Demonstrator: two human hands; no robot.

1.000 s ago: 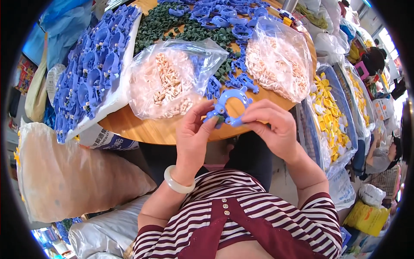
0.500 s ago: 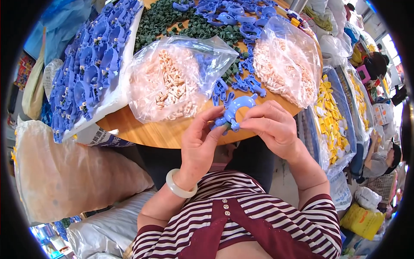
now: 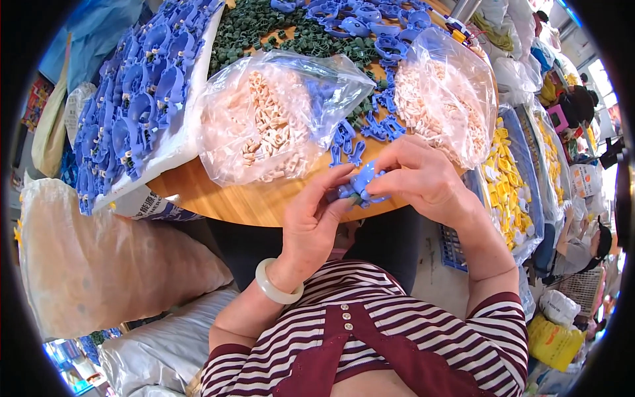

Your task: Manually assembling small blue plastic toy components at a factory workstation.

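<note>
Between my two hands, just above the table's near edge, is a glossy blue plastic toy part with rounded shapes. My left hand pinches its left side between thumb and fingers; a bit of dark green shows by the thumb tip. My right hand closes on its right side, fingertips bent over it and partly hiding it. A clear plastic bag of small pale pink pieces lies just beyond my left hand. Past my right hand sits a second clear bag of similar pieces. Several loose blue parts lie between the bags.
A wooden table curves in front of me. Dark green pieces are heaped at its far side. Blue assembled parts fill a white tray at left. Yellow parts lie in a lined container at right. A large sack stands lower left.
The blue toy part has turned between my hands, and its curved ring shape is now mostly covered. My right hand has lifted slightly and curled over it. My left hand keeps its hold.
</note>
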